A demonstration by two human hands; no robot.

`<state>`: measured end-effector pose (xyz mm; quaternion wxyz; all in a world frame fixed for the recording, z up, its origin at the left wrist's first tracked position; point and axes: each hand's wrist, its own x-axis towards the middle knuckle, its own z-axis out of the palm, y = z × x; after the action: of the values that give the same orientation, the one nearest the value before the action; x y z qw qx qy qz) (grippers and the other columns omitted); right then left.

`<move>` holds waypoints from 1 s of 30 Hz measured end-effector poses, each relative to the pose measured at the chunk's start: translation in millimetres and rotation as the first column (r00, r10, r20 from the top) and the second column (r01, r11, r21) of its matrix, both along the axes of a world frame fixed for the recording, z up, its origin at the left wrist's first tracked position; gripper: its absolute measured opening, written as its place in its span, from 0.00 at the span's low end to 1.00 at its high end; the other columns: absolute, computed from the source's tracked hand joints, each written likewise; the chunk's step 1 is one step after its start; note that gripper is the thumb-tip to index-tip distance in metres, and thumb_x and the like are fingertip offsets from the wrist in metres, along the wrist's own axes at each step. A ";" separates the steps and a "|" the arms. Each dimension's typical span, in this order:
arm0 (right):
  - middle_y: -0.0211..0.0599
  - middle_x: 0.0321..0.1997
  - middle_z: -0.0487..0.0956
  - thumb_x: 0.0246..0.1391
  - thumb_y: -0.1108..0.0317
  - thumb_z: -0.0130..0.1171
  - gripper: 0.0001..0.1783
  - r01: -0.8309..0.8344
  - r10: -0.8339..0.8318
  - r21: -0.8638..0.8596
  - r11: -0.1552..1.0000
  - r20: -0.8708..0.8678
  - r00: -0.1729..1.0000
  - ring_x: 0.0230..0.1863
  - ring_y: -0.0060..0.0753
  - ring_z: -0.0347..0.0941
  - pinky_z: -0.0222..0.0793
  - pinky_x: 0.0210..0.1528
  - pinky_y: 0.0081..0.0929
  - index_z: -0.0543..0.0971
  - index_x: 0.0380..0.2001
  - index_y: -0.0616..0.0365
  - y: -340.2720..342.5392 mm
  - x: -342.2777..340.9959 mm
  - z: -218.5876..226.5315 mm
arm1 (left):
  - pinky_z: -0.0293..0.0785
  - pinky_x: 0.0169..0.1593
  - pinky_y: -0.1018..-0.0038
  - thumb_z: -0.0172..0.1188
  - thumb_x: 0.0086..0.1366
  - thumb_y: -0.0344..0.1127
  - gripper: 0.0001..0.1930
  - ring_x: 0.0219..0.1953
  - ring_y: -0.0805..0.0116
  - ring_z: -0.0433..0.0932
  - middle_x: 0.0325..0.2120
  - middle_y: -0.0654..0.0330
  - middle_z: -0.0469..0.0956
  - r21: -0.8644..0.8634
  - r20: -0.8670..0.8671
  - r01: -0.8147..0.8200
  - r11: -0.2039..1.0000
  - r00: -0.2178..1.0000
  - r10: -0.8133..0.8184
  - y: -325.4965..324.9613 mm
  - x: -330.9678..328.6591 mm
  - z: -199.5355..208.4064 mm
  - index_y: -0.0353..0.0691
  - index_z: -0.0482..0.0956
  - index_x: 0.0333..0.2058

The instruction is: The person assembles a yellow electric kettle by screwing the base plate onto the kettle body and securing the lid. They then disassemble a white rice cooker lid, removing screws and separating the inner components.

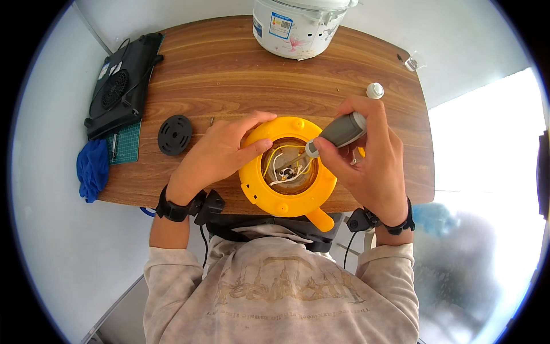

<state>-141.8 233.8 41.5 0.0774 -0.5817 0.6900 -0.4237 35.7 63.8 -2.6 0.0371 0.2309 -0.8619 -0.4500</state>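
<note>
Now | left hand point(234, 143) holds left rim of yellow appliance point(286, 205), fingers parted | right hand point(373, 156) over its right side, fingers wrapped round screwdriver point(342, 131) | black disc point(174, 136) left of it

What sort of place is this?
Likely a small indoor workspace for hands-on appliance work, though a home desk isn't ruled out: a wood-grain table, an opened yellow housing with exposed wires, a grey-handled screwdriver over it.
</note>
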 end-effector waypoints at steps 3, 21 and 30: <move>0.37 0.34 0.78 0.52 0.71 0.72 0.24 -0.004 0.004 0.007 1.000 0.010 1.000 0.27 0.28 0.80 0.78 0.29 0.22 0.70 0.48 0.56 -0.5 -1.0 0.1 | 0.75 0.58 0.65 0.58 0.71 0.41 0.24 0.49 0.55 0.82 0.54 0.52 0.80 -0.015 -0.021 0.000 1.000 1.000 -0.001 -0.7 1.3 -3.6 0.40 0.71 0.63; 0.36 0.34 0.78 0.52 0.72 0.72 0.24 0.014 -0.014 0.018 1.000 0.040 0.999 0.26 0.26 0.78 0.76 0.29 0.22 0.70 0.48 0.56 0.8 -0.3 -0.2 | 0.76 0.54 0.66 0.58 0.71 0.44 0.24 0.49 0.56 0.82 0.54 0.53 0.81 -0.035 0.010 -0.007 0.999 1.000 0.007 3.4 -6.5 -3.9 0.41 0.73 0.62; 0.36 0.37 0.78 0.51 0.72 0.72 0.23 -0.024 0.025 -0.016 1.000 0.018 1.000 0.28 0.27 0.79 0.77 0.30 0.22 0.72 0.48 0.56 5.4 3.0 1.4 | 0.74 0.58 0.65 0.57 0.72 0.44 0.24 0.53 0.55 0.80 0.57 0.53 0.79 -0.096 -0.090 -0.001 0.995 0.996 -0.008 2.1 -2.9 -14.5 0.41 0.73 0.62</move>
<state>-138.8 239.3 42.9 0.0843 -0.5868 0.6787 -0.4335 32.8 65.9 -17.1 0.0860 0.2067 -0.8804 -0.4180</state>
